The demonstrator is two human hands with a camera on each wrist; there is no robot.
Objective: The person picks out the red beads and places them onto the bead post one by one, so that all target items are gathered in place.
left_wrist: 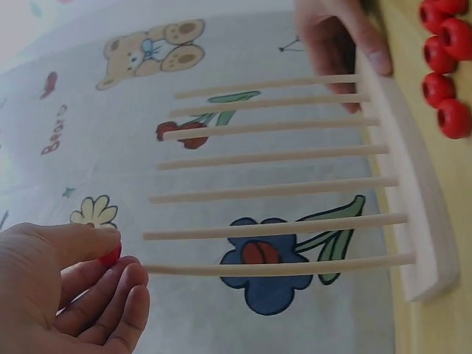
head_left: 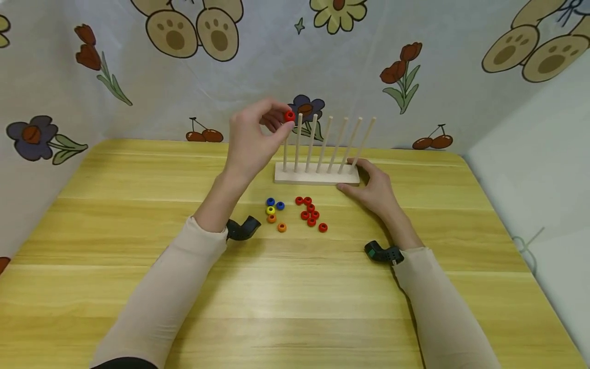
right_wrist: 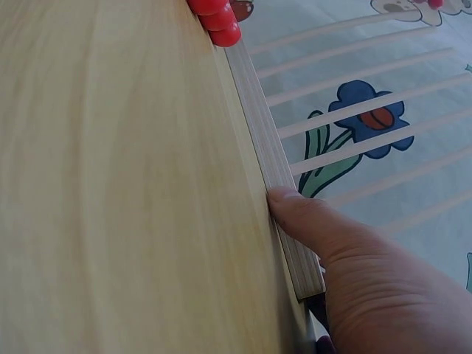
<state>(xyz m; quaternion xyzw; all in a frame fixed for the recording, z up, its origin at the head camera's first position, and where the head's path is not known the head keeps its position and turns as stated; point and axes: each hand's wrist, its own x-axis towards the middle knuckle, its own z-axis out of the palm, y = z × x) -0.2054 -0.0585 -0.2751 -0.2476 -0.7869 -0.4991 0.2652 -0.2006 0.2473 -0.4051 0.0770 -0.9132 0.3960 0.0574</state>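
Observation:
A red bead [head_left: 289, 116] is pinched between the thumb and fingers of my left hand [head_left: 255, 134]. That hand is raised at the top of the leftmost peg of a wooden peg rack [head_left: 316, 177]. In the left wrist view the bead [left_wrist: 111, 254] shows just beside the tip of the end peg [left_wrist: 280, 269]; whether they touch I cannot tell. My right hand [head_left: 372, 185] grips the right end of the rack's base, thumb on the front edge and fingers behind. The right wrist view shows that thumb [right_wrist: 313, 221] against the base [right_wrist: 262, 147]. Several upright pegs bear no beads.
In front of the rack lie several loose red beads [head_left: 311, 222], and left of them two blue beads [head_left: 280, 205], a yellow bead [head_left: 270, 210] and two orange beads [head_left: 281, 227]. A patterned cloth [head_left: 267, 66] hangs behind the wooden table [head_left: 295, 297].

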